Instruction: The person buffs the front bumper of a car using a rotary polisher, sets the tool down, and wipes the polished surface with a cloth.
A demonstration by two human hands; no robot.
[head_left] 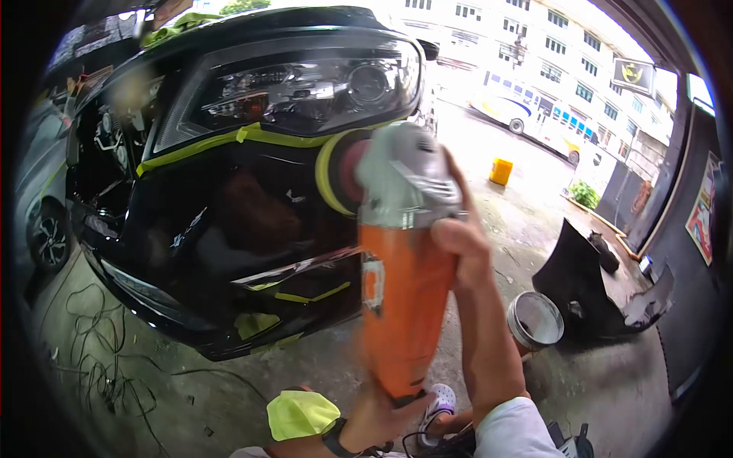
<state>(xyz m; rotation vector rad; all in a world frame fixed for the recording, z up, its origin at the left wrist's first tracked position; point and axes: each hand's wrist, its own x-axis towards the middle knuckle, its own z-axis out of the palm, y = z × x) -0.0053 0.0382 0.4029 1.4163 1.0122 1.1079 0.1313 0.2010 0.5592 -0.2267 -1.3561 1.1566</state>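
An orange angle polisher with a silver head stands upright in front of me, slightly blurred. My right hand wraps round its head end from the right, thumb on the near side. My left hand, below a dark wristband, grips the tail end of the body. The yellow-edged round pad faces the glossy black bumper of a car, just under the headlight; I cannot tell whether it touches. Yellow-green masking tape runs along the headlight's lower edge.
A bright yellow cloth is beside my left forearm. Black cable lies tangled on the floor at left. To the right are an open bucket and a detached black car panel. Another car stands at far left.
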